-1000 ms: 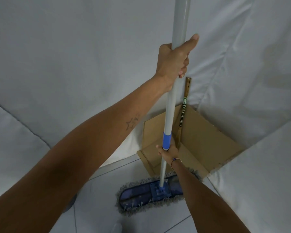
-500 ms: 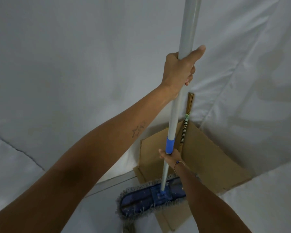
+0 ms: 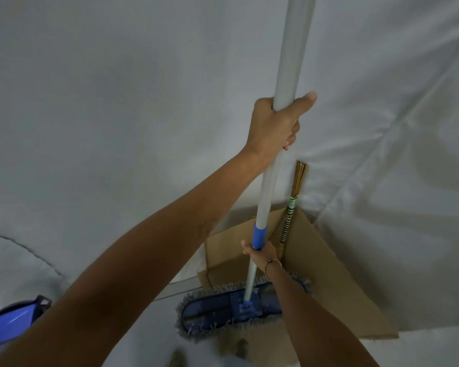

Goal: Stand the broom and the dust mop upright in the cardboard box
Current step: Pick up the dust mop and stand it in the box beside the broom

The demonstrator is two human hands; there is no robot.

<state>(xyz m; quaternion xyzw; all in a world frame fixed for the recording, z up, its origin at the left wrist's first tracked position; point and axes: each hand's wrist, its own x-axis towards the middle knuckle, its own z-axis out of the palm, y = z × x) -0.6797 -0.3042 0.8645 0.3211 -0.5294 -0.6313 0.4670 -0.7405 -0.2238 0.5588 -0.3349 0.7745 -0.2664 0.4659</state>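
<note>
I hold the dust mop (image 3: 239, 308) by its long grey pole, nearly upright. My left hand (image 3: 276, 128) grips the pole high up. My right hand (image 3: 260, 251) grips it low, just under the blue collar. The blue mop head with its grey fringe hangs over the near edge of the open cardboard box (image 3: 329, 274). The broom (image 3: 289, 221) stands upright in the box's far corner, its striped handle leaning on the white sheet.
White sheets (image 3: 117, 102) drape the walls behind and on both sides of the box. A blue plastic object (image 3: 8, 324) sits at the lower left. The box's near flap (image 3: 263, 348) folds out toward me over the floor.
The mop has been lifted off the floor and carried toward the box; its head now hangs over the box's near edge. Both hands kept their grip. The view shifted closer.
</note>
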